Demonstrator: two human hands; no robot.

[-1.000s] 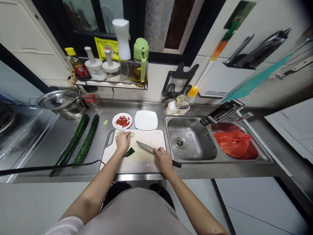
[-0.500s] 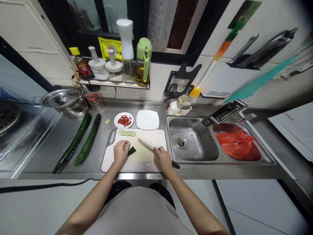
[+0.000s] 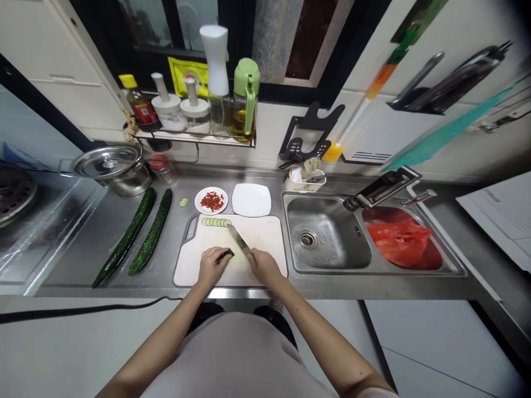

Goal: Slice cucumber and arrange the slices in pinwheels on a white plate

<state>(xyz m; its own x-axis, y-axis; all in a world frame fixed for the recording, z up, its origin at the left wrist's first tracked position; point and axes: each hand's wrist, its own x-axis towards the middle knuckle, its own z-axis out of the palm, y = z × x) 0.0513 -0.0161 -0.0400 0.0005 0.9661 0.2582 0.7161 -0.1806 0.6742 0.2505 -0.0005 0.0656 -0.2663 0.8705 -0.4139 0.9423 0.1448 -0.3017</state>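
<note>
On the white cutting board (image 3: 188, 271), my left hand (image 3: 212, 265) is closed around a short dark green cucumber piece (image 3: 225, 255). My right hand (image 3: 265, 268) grips a kitchen knife (image 3: 239, 240), its blade angled up and to the left, just right of the cucumber piece and apart from it. The handle is mostly hidden in my fist. A row of thin cucumber slices (image 3: 216, 222) overlaps along the board's far edge, with the knife tip near its right end.
Two whole cucumbers (image 3: 129, 235) lie left of the board. Behind it stand a plate of chopped red pieces (image 3: 212, 200) and a square white plate (image 3: 251, 200). The sink (image 3: 332, 243) is at right, a red plastic bag (image 3: 398, 243) in its second basin. A lidded pot (image 3: 124, 177) stands back left.
My right hand has moved left with the knife, bringing the blade closer to the cucumber piece. My left hand has shifted slightly right and nearer to me, turning the piece.
</note>
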